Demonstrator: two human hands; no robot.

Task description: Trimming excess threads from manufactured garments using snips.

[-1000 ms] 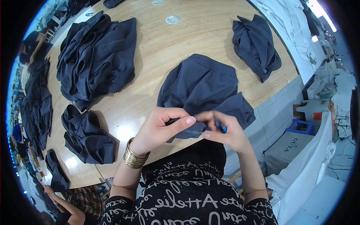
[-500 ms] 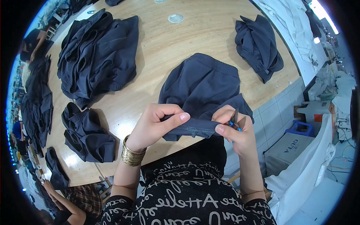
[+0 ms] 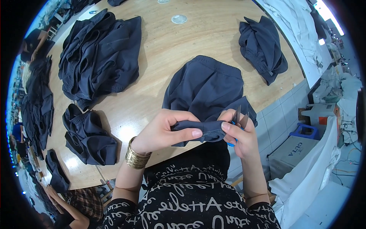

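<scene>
A pair of dark navy shorts [image 3: 207, 82] lies on the table with its elastic waistband away from me. One hem is lifted toward me, its stitched seam showing. My left hand [image 3: 160, 131] pinches this hem between thumb and fingers. Close by on the right, my right hand [image 3: 241, 135] grips the other end of the hem between thumb and forefinger. Small thread snips [image 3: 239, 117] with blue handles rest in that same hand, blades pointing up and away. The palm hides part of the handles.
A large heap of dark garments [image 3: 99, 57] sits far left, a smaller bundle [image 3: 89, 133] nearer left, another bundle [image 3: 263, 49] far right. The wooden table [image 3: 160, 42] ends at the right beside a tiled floor and a carton [image 3: 293, 152]. Another person's arm [image 3: 66, 208] is at lower left.
My left hand has slid right along the hem, closer to my right hand. The snips have turned slightly in my right hand, and the hem is bunched shorter between the thumbs.
</scene>
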